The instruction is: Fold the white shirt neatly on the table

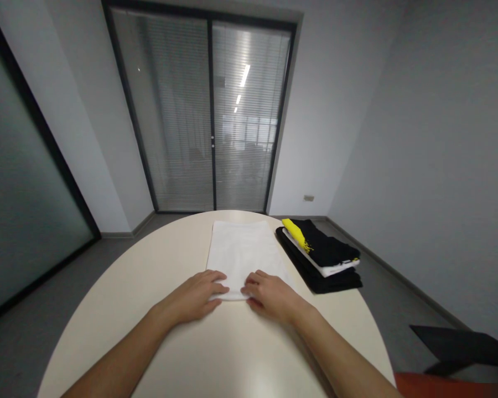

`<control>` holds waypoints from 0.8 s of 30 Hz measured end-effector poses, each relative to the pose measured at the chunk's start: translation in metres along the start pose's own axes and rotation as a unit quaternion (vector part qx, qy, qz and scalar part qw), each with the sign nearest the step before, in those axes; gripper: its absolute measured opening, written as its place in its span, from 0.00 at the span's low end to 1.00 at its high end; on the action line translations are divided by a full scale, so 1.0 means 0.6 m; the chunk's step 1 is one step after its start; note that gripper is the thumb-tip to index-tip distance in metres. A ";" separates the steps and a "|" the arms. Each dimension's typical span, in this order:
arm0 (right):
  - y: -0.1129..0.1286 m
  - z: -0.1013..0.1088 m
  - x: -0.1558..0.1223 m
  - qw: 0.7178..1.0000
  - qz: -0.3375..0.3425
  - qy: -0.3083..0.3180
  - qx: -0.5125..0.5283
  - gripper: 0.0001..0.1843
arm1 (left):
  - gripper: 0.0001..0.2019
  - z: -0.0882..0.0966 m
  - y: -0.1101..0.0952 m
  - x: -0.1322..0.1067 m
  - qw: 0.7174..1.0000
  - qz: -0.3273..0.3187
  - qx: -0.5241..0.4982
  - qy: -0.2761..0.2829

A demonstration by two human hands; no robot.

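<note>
A white cloth (243, 249), folded into a flat rectangle, lies in the middle of the round table with its short edge towards me. My left hand (199, 296) rests on its near left corner, fingers stretched out and apart, the thumb just in front of the edge. At the near right corner is my right hand (269, 296), its fingers curled in on the cloth's edge and its thumb low by the tabletop. The fingertips of the right hand are partly hidden. Between both hands the near edge looks like a rounded fold.
A stack of folded clothes (319, 249), black, white and yellow, sits on the right of the pale round table (166, 249). Beyond stand a glazed partition with blinds (182, 121) and grey walls. A black and red chair (460, 348) is at the lower right.
</note>
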State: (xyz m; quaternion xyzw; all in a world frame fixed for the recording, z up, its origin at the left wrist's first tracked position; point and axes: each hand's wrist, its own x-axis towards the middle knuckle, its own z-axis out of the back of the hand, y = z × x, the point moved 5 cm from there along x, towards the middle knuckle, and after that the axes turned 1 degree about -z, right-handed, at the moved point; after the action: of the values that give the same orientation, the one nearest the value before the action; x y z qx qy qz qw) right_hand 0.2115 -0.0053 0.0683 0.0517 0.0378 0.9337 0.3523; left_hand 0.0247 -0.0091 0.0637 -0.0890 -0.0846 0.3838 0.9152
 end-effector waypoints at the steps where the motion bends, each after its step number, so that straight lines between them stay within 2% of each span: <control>1: -0.001 0.000 0.002 1.000 0.000 0.005 -0.012 0.16 | 0.16 0.001 -0.001 0.000 1.000 -0.006 0.010 0.001; 4: -0.003 -0.002 0.007 0.999 -0.005 0.018 -0.039 0.12 | 0.15 0.004 -0.008 -0.001 1.000 -0.016 0.026 0.006; 7: -0.002 -0.002 0.008 0.999 -0.005 0.023 -0.041 0.10 | 0.15 0.002 -0.009 -0.002 1.000 0.002 0.028 0.013; 12: -0.005 0.001 0.008 1.000 -0.001 -0.001 -0.008 0.12 | 0.17 0.004 -0.015 0.002 1.000 -0.024 0.009 0.002; 15: -0.005 -0.002 0.008 0.999 0.008 0.002 0.045 0.11 | 0.16 0.008 -0.018 0.001 0.999 -0.024 -0.023 0.010; 17: 0.004 -0.008 0.004 0.992 0.023 0.029 0.117 0.12 | 0.10 0.009 -0.021 0.001 0.999 -0.013 -0.039 0.016; 18: 0.011 -0.012 0.001 0.985 0.030 0.053 0.160 0.12 | 0.09 0.008 -0.022 0.002 0.999 -0.006 -0.042 0.024; 20: 0.027 -0.023 -0.005 0.961 0.029 0.118 0.248 0.13 | 0.15 0.004 -0.026 0.004 0.998 0.001 -0.046 0.032; 22: 0.040 -0.029 -0.010 0.938 0.029 0.166 0.304 0.13 | 0.13 0.002 -0.029 0.008 0.998 -0.012 -0.056 0.006; 23: 0.042 -0.027 -0.010 0.936 0.030 0.168 0.309 0.13 | 0.12 0.001 -0.030 0.010 0.998 -0.022 -0.062 -0.015; 24: 0.040 -0.021 -0.009 0.943 0.031 0.149 0.297 0.12 | 0.18 -0.003 -0.029 0.011 0.997 -0.032 -0.067 -0.027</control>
State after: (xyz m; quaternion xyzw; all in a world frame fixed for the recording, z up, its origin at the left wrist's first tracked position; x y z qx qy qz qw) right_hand 0.1984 -0.0276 0.0578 0.0158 0.3636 0.8875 0.2825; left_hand 0.0412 -0.0165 0.0667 -0.1373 -0.1377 0.3503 0.9162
